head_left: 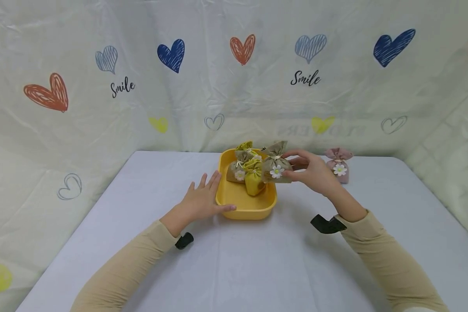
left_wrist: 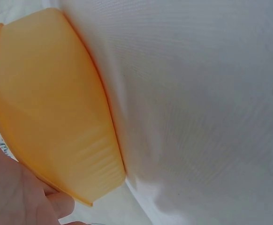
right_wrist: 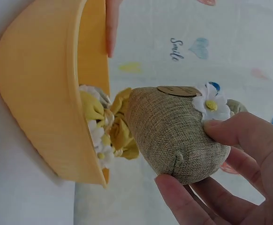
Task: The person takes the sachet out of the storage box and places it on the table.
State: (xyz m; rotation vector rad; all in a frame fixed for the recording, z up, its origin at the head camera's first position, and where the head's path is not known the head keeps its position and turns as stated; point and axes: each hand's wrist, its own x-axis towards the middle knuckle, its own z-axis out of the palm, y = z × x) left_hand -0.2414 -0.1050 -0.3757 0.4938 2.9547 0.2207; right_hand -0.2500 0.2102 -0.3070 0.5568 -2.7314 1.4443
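Note:
My right hand [head_left: 310,171] grips a grey-brown cloth sachet [head_left: 274,167] with a white daisy and a tied neck, above the right side of a yellow plastic basin [head_left: 246,214]. In the right wrist view, thumb and fingers pinch that sachet [right_wrist: 174,131] from the side, apart from the basin wall [right_wrist: 42,93]. Inside the basin are yellow sachets [head_left: 254,182] and another grey-brown sachet [head_left: 235,169]. My left hand [head_left: 200,199] rests on the basin's left rim with fingers spread and thumb over the near edge; the left wrist view shows it against the basin's side [left_wrist: 56,112].
A pink sachet [head_left: 338,167] with a white daisy stands on the white table [head_left: 257,268], right of my right hand. Behind the table hangs a pale curtain [head_left: 218,86] printed with hearts. Dark straps [head_left: 327,224] sit by both wrists.

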